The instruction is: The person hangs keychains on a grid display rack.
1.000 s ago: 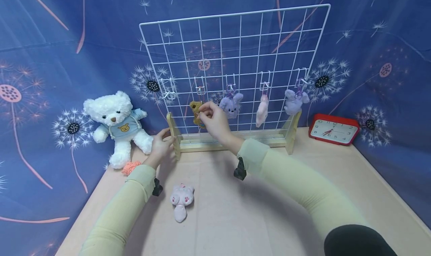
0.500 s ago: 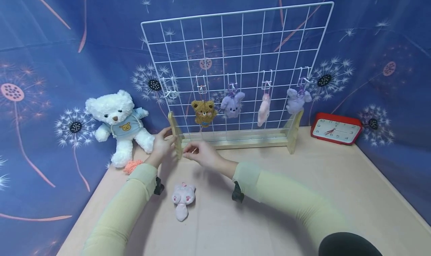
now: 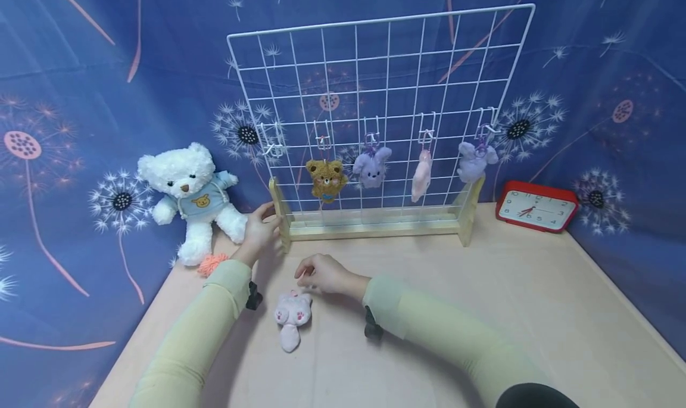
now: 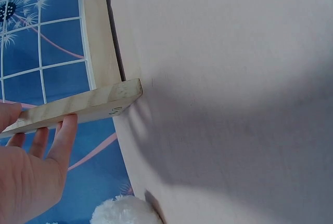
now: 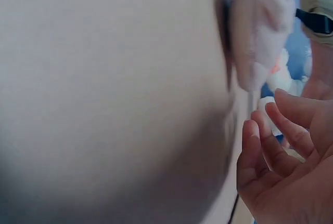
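Note:
My left hand [image 3: 259, 228] grips the left wooden end piece of the stand [image 3: 278, 217]. In the left wrist view its thumb lies on one face and its fingers [image 4: 65, 141] on the other. Beside the pale pink plush keychain [image 3: 292, 314], which lies on the table with its small loop toward the rack, is my right hand [image 3: 327, 274]. Its fingers are loosely bent and hold nothing. The right wrist view has the plush [image 5: 260, 31] just beyond the fingertips. From the white wire grid [image 3: 375, 74] hang a brown bear keychain [image 3: 326, 180] and several other plush keychains.
A white teddy bear [image 3: 195, 187] in a blue top sits left of the stand, with orange yarn [image 3: 211, 264] by its foot. To the right stands a red clock [image 3: 537, 206]. An unused white hook [image 3: 274, 150] is at the grid's left.
My right hand has released the brown bear keychain, now hanging and facing forward, and has come down to the pink plush on the table. My left hand stays on the stand.

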